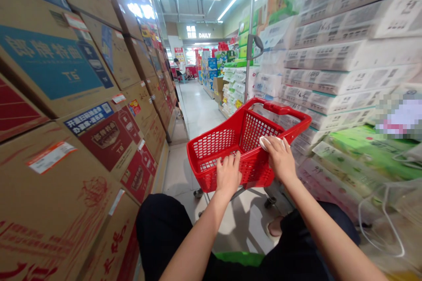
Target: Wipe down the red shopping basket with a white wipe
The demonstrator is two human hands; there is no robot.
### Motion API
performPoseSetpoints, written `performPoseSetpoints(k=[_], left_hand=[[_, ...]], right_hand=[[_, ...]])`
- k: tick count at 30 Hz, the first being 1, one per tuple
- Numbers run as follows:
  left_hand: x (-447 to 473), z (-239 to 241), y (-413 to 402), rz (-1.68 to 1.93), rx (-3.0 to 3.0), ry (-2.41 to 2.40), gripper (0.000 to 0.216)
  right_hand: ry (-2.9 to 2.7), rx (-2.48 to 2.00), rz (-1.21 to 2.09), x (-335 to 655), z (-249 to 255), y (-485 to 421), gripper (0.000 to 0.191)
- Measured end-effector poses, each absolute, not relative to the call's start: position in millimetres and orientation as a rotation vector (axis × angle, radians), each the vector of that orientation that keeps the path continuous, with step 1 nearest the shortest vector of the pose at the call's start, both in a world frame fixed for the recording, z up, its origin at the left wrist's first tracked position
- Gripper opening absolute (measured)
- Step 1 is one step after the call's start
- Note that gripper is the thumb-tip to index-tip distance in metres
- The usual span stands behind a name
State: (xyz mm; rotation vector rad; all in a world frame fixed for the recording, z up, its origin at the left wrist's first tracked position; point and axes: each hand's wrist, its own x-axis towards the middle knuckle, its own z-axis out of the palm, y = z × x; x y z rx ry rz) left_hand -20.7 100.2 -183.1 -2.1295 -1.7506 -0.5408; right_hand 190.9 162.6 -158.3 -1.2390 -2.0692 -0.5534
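Note:
A small red plastic shopping cart [217,140] with a lattice basket stands on the floor in front of my knees, its handle to the upper right. My left hand [228,175] is closed over the near rim of the basket, fingers hooked across the edge. Farther right along that rim, near the handle end, my right hand [281,158] presses a white cloth [263,142] against the red plastic. Most of the cloth is hidden under my fingers. The basket's lattice floor shows with nothing lying on it.
Stacked cardboard cartons [52,66] rise close on the left. To the right are piled white packs [329,79] and green packs [356,149]. A glass door with a grey handle [254,47] stands beyond the cart. A seated person [180,68] is far down the aisle.

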Motion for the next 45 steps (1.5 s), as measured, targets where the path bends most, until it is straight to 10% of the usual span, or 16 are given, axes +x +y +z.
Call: performPoseSetpoints(k=[45], left_hand=[[-23.5,-184.1,100.3,-0.525,-2.13,-1.733,0.077]], right_hand=[[-2.13,-1.181,-0.526,178.8,-161.6,161.5,0.058]])
